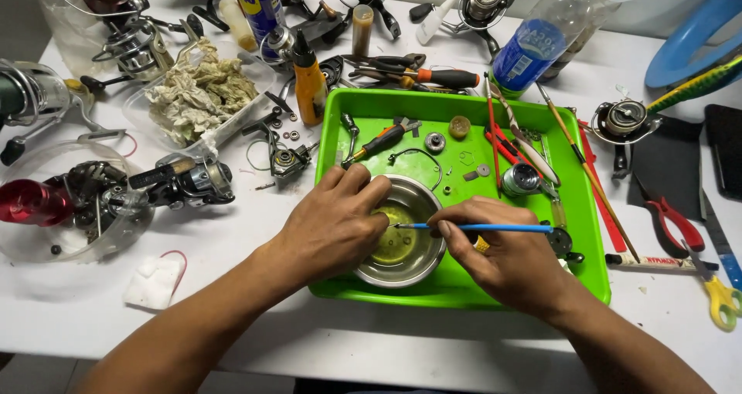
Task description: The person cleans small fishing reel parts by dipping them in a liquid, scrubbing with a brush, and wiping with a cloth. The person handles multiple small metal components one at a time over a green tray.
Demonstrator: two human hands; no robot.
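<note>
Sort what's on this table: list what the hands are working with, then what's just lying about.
In use: left hand, right hand, blue brush, steel bowl, green tray.
Lying about: red pliers, rag tub, orange bottle, spray can.

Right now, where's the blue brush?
Head view: blue brush in the right hand, tip over the steel bowl on the green tray.

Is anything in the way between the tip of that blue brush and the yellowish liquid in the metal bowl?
Nothing visible. The right hand holds the blue brush with its tip over the open metal bowl; the left hand grips the bowl's rim at the side, its fingertips close to the brush tip but not under it.
</note>
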